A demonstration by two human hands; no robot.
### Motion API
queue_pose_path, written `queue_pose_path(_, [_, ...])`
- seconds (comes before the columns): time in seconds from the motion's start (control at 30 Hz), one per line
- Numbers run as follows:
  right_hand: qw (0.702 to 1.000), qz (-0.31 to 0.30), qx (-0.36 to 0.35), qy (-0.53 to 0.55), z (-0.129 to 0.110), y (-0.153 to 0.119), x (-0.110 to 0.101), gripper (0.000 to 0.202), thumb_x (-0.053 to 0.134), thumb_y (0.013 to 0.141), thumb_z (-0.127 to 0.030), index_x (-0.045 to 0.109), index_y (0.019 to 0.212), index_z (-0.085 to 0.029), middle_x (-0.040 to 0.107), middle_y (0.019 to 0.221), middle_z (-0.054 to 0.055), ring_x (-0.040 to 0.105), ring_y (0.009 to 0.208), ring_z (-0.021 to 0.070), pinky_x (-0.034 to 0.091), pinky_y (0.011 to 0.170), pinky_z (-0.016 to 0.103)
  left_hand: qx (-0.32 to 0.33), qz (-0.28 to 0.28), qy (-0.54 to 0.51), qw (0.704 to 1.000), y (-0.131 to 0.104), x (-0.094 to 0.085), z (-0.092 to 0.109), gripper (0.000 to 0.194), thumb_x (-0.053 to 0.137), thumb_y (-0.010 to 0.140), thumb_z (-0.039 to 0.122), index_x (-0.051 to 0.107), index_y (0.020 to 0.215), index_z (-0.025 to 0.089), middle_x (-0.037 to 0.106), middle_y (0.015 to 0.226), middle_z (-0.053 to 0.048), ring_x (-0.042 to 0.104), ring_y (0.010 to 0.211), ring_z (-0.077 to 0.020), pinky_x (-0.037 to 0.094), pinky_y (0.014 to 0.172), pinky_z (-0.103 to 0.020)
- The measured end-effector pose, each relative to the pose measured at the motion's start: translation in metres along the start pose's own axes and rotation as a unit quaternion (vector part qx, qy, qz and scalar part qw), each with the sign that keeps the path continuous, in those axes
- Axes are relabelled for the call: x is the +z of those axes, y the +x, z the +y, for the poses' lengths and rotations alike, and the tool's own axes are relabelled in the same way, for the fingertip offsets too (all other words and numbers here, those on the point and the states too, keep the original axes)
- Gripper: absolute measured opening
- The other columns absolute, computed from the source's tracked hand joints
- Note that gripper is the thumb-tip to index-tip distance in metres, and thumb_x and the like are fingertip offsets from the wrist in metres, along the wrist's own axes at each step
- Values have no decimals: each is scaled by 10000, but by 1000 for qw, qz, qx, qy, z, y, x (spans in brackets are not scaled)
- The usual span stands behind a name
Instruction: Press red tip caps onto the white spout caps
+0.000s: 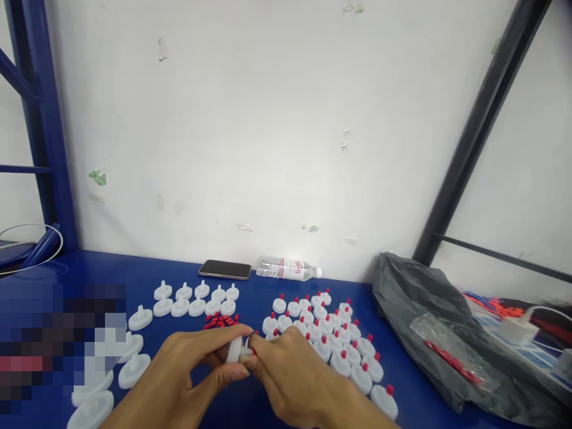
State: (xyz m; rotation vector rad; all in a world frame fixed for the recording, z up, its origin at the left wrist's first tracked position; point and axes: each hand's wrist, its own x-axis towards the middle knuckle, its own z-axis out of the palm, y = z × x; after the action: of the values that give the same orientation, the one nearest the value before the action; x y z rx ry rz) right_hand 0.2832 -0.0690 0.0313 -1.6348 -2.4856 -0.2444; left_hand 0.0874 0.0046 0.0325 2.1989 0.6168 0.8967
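from my end i see the left hand (183,360) closed in a pinch on a white disc (233,350), its nozzle (245,351) aimed toward the right hand (295,372). the right hand is curled tight, pinching a mostly hidden red cap (253,352) at the nozzle's tip — whether it is fully seated i cannot tell. the disc sits between both hands, above the blue table (254,296). with the hands as dial centre, loose red caps (220,322) lie near, at eleven o'clock. bare-nozzled discs (197,308) spread from nine to eleven; red-capped discs (322,350) crowd from one to four. a phone (224,269) lies at twelve, a clear bottle (289,269) on its side at one — and a dark plastic bag (395,298) at three, a clear packet (429,333) on it.
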Motion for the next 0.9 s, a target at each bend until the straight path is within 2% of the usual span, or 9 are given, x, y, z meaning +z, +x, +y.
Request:
queue_pose_path(0.13, [999,-2,-6,32,-2,-1,-2,323,279,1105,-318,560,1013,-190,731,805,26,531,520,173,255,568,338,-23,-5,11,1000,-4,0,-3,289,685,898,520,811,1108,365,815,850,11,781,813,-244,667,793,-331])
queue_pose_path(0.23, [998,22,-14,63,-4,0,-6,354,254,1112,-325,555,982,-193,716,786,13,502,516,159,263,570,327,-45,15,4,999,-6,-4,-1,376,677,889,584,791,1175,368,834,980,-7,789,865,-262,677,773,-347])
queue_pose_path(0.33, [996,56,-29,70,-2,0,-13,412,225,1112,-341,552,904,-201,677,729,-4,439,486,138,240,553,317,-28,20,37,999,-8,-6,1,453,635,890,653,785,1195,353,832,1094,-20,795,902,-276,683,748,-350])
queue_pose_path(0.47, [992,98,-34,67,8,-3,-25,443,289,1066,-359,499,709,-202,576,588,-21,386,474,117,210,546,303,-11,85,169,982,-13,1,-8,531,558,905,700,752,1263,358,788,1252,-19,743,1143,-323,623,984,-470])
queue_pose_path(0.53, [993,101,-20,64,12,-5,-30,439,325,1041,-347,474,657,-193,576,572,-17,378,478,109,206,556,302,-17,89,232,968,-17,1,-17,565,522,926,673,696,1354,347,752,1328,-33,704,1217,-349,560,1067,-533])
queue_pose_path(0.63, [995,82,7,55,13,-7,-35,422,391,1017,-335,465,630,-185,565,548,-25,340,475,102,187,561,306,-45,53,319,945,-24,-8,-32,530,484,946,575,698,1355,315,764,1296,-73,717,1173,-388,574,1013,-550])
queue_pose_path(0.73, [998,51,7,36,8,-6,-36,375,501,957,-339,468,616,-187,525,509,-35,260,469,109,153,549,314,-87,-23,385,918,-33,-19,-39,431,447,952,424,757,1231,317,810,1138,-78,772,980,-359,611,849,-486])
queue_pose_path(0.8, [999,35,1,28,3,-6,-34,342,555,904,-330,470,604,-190,518,493,-39,204,466,116,140,538,316,-119,-76,416,898,-39,-23,-37,410,441,929,323,765,1179,307,818,1057,-80,778,906,-339,602,791,-460])
queue_pose_path(0.9, [999,30,-6,23,-3,-5,-29,333,579,870,-323,477,583,-189,535,483,-34,189,453,117,145,530,317,-168,-149,442,868,-42,-21,-20,386,452,899,218,765,1121,267,813,1061,-107,775,949,-356,586,801,-475])
